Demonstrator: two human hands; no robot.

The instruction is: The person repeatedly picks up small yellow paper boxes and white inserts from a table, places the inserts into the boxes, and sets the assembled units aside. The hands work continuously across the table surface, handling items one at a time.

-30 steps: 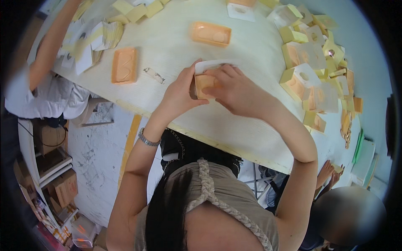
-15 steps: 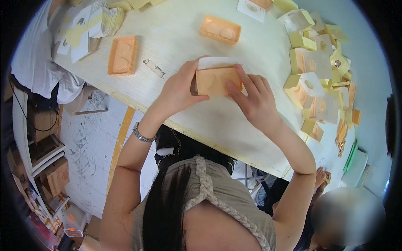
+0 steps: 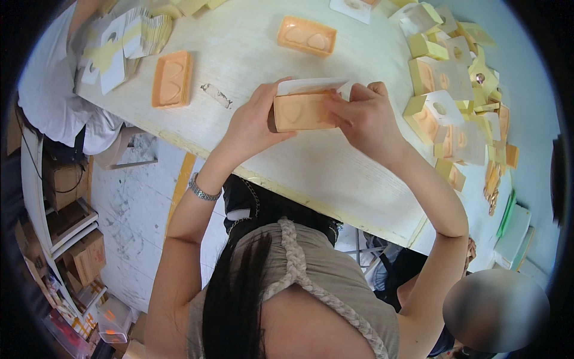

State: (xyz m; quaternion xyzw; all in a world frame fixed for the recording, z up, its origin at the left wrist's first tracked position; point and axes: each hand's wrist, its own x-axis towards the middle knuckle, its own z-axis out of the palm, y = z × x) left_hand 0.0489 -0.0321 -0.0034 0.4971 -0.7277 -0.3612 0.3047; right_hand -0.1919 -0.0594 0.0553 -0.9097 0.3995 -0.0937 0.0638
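Note:
A small yellow cardboard box (image 3: 302,119) with a raised white flap is held above the table, a peach plastic tray with molded hollows inside it. My left hand (image 3: 254,116) grips its left end, the thumb along the near side and the fingers behind. At the right end my right hand (image 3: 365,122) pinches the box's edge by the flap, its fingers curled. Beyond the box lies a stack of peach trays (image 3: 306,36) with heart-shaped hollows. Another stack of peach trays (image 3: 171,81) lies left of my left hand.
Many yellow boxes (image 3: 436,110) with white flaps pile up along the right side. Flat folded cartons (image 3: 128,45) lie at the far left, beside a person in a white shirt (image 3: 54,90). Another person (image 3: 418,281) sits at lower right. The table's near edge (image 3: 287,197) runs before me.
My right hand has shifted from lying across the box's front to pinching its right edge, fingers more curled. The white flap now slants up to the right. The view has shifted slightly.

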